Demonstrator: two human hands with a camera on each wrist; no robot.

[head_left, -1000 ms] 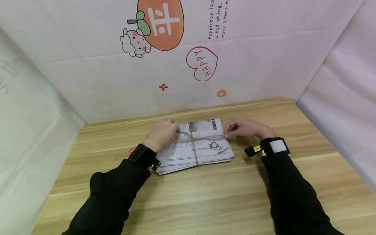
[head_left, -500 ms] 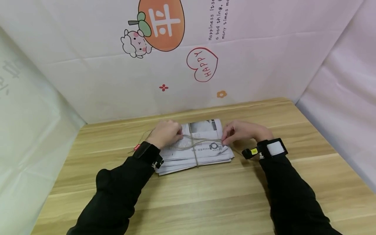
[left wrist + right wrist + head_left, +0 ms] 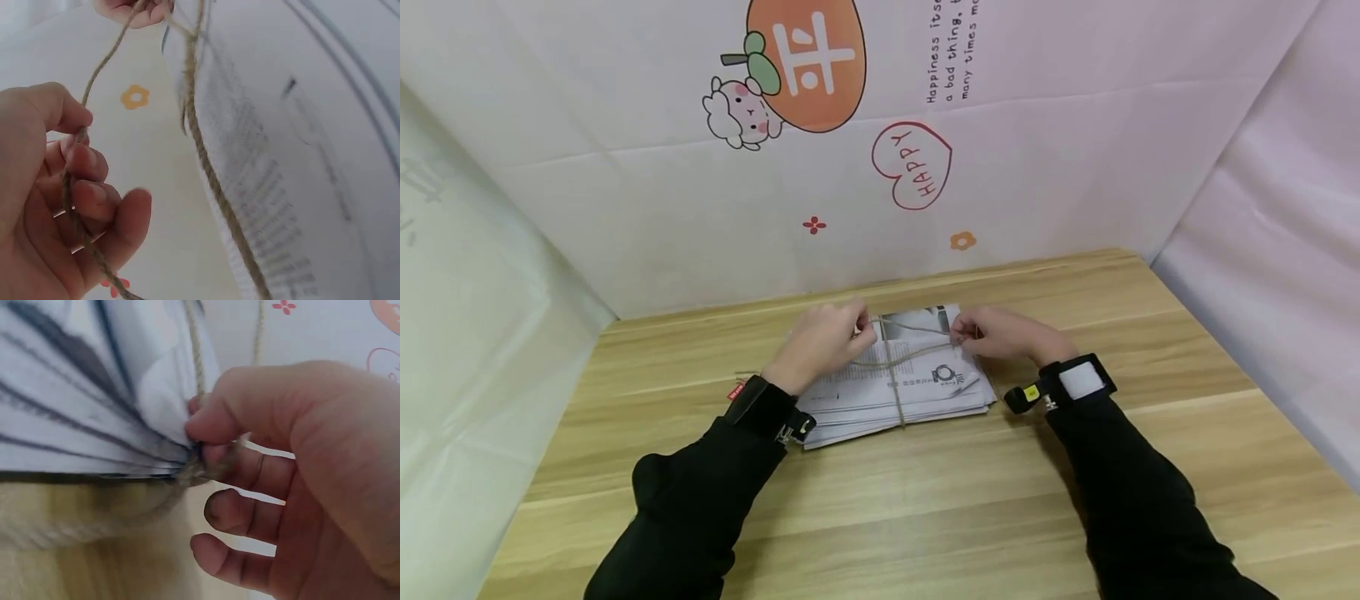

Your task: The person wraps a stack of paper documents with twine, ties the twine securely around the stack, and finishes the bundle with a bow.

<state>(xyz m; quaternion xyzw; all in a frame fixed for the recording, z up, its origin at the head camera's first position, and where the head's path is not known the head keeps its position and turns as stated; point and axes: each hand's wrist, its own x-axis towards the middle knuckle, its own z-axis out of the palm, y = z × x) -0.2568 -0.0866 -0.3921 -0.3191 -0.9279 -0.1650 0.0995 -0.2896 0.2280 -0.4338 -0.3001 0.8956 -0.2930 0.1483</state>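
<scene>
A stack of folded newspapers [image 3: 917, 393] lies on the table, with twine [image 3: 897, 400] running over it from front to back. Between my hands, two more strands cross its top; the far one is lifted. My left hand [image 3: 820, 342], over the stack's left part, pinches this raised twine [image 3: 100, 65] between thumb and forefinger, as the left wrist view shows. At the right edge, my right hand [image 3: 1006, 335] pinches twine [image 3: 195, 347] close against the papers. In the right wrist view its other fingers [image 3: 237, 512] are loosely bent, and a frayed twine end shows beside them.
A small red tag [image 3: 737, 390] and a bit of twine show left of the stack, by the left wrist. The wooden table [image 3: 910, 508] meets a printed white cloth [image 3: 700, 225] just behind the papers. Cloth also hangs at both sides.
The far strand has been lifted away from the near one, widening the gap between them. My left hand has turned and risen a little; my right hand has shifted slightly left.
</scene>
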